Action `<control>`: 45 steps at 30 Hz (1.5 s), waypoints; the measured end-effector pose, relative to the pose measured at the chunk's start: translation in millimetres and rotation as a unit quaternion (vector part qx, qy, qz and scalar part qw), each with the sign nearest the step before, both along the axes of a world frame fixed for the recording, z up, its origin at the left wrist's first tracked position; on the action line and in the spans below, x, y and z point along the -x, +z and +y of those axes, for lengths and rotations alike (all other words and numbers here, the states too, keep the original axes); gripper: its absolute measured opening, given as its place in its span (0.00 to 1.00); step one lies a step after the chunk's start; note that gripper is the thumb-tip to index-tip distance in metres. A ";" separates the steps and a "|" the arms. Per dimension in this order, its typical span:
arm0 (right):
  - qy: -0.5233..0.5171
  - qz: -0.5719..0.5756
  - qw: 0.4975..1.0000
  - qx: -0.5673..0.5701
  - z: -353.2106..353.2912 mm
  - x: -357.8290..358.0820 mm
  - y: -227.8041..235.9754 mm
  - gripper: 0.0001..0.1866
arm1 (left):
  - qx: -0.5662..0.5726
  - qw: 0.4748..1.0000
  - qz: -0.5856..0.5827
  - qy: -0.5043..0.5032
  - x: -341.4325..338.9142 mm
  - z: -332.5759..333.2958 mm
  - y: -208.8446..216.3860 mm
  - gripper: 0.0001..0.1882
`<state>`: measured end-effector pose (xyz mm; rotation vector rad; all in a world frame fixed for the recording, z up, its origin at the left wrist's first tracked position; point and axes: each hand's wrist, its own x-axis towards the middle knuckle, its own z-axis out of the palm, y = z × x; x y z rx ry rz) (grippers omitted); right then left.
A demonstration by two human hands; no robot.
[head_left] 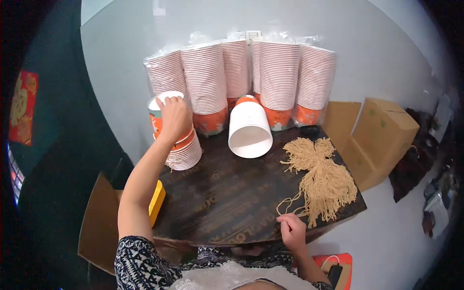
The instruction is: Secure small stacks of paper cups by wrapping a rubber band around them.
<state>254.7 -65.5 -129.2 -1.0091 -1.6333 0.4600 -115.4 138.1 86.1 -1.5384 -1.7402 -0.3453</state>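
Note:
My left hand (175, 117) reaches to the back left, its fingers closed over the white top end of an orange and white paper cup (155, 122). That cup sits at the top of a leaning stack of paper cups (184, 155), rims downward. At the front right edge of the table, my right hand (293, 231) is closed with thumb and finger together. A loop of beige string (285, 205) lies by its fingertips; whether they grip it is not clear. The string runs to a bundle of beige cords (326, 186) lying on the table.
Tall bagged paper cup stacks (204, 79) line the wall. Before them a white paper cup (249, 130) lies with its mouth toward me. A yellow container (156, 203) stands by the table's left edge. Cardboard boxes (386, 125) are at right, and an open carton (99, 224) is at left.

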 end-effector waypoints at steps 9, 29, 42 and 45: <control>-0.006 -0.062 0.998 -0.008 119.9 12.6 55.1 0.07 | -0.013 0.904 -0.332 -0.268 -65.8 17.0 -130.5 0.17; -0.190 -0.039 0.974 -0.120 292.5 67.9 10.8 0.10 | -0.220 0.787 -0.537 -0.207 -113.9 64.3 -211.8 0.08; -0.110 -0.127 0.985 -0.034 244.4 42.8 20.3 0.11 | -0.094 0.786 -0.558 -0.247 -106.4 -5.3 -183.0 0.07; -0.056 -0.141 0.988 -0.009 212.0 35.9 33.9 0.13 | 0.003 0.806 -0.532 -0.259 -93.5 -39.2 -168.8 0.07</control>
